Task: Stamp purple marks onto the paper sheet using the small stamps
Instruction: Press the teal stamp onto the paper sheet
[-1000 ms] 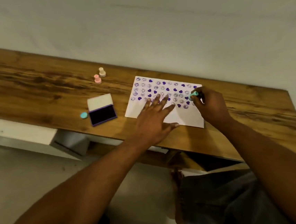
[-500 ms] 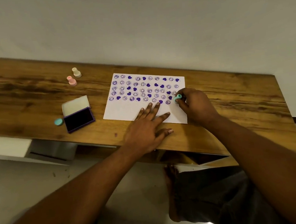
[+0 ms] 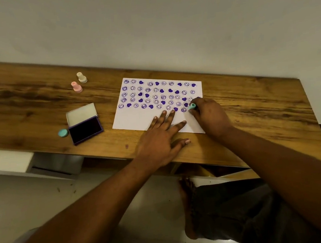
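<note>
A white paper sheet (image 3: pixel 134 119) lies on the wooden table (image 3: pixel 252 108), with several rows of purple smiley and heart marks across its upper part. My right hand (image 3: pixel 211 114) pinches a small teal stamp (image 3: pixel 192 106) and holds it down on the sheet near the right edge. Flat on the sheet's lower edge rests my left hand (image 3: pixel 160 139), fingers spread. An open purple ink pad (image 3: pixel 85 128) sits left of the sheet.
A pink stamp (image 3: pixel 77 87) and a cream stamp (image 3: pixel 82 77) stand at the back left of the table. A teal cap (image 3: pixel 63 133) lies beside the ink pad. The wall runs behind the table; the table's front edge is under my left wrist.
The view has shifted a little. My right hand with the teal stamp stays at the sheet's right side, and my left hand has slid toward the sheet's lower edge.
</note>
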